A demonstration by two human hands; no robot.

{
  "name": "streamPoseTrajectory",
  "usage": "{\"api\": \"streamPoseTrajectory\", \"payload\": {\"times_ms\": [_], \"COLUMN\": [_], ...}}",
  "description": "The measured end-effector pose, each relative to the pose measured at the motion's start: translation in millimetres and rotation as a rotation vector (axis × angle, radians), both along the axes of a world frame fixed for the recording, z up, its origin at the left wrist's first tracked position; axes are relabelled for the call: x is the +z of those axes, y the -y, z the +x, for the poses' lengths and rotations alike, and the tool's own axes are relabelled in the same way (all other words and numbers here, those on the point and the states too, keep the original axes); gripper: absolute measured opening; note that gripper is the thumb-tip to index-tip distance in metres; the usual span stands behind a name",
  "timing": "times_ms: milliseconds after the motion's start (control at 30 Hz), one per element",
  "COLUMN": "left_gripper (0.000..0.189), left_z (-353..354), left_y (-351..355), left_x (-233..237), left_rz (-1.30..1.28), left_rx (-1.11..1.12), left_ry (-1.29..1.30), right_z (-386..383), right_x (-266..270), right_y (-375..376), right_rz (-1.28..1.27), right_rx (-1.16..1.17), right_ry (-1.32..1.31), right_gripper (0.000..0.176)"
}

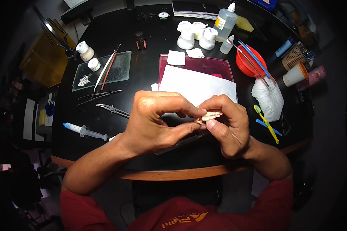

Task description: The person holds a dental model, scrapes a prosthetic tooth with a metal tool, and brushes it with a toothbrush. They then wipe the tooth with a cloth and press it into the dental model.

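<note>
Cream piece [213,115] is sitting between both hands' fingertips, above the desk [146,73], around the near side of the white paper [196,84]. Left hand [152,119] is pinching its left end, palm hollow; right hand [232,127] is pinching it between thumb and index, little gap. Looking light, stiff, probably brittle along the knobbly edge; thicker body is the safer hold, gentle pressure. Fingers are covering its left end and the underside isn't showing; too small to identify. Tweezers [113,110] are lying left; sticks [255,58] are partly blocking the red bowl [241,66].
</note>
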State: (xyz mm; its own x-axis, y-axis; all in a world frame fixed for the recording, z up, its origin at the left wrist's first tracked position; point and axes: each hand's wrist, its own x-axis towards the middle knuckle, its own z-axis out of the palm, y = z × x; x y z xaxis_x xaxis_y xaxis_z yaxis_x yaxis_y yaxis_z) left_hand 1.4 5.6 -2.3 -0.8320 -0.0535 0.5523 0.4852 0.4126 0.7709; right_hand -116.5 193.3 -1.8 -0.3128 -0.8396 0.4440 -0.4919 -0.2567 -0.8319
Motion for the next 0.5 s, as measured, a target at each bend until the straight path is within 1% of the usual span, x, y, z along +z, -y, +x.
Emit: {"api": "streamPoseTrajectory", "payload": {"times_ms": [500], "left_gripper": [0.02], "left_z": [0.8], "left_y": [-1.8], "left_x": [1.0], "left_rz": [0.013], "left_rx": [0.008], "left_ry": [0.024], "right_z": [-0.9], "right_x": [-2.2], "right_y": [-1.1], "right_rz": [0.011], "right_rx": [-0.01], "right_ry": [-0.002], "right_gripper": [0.023]}}
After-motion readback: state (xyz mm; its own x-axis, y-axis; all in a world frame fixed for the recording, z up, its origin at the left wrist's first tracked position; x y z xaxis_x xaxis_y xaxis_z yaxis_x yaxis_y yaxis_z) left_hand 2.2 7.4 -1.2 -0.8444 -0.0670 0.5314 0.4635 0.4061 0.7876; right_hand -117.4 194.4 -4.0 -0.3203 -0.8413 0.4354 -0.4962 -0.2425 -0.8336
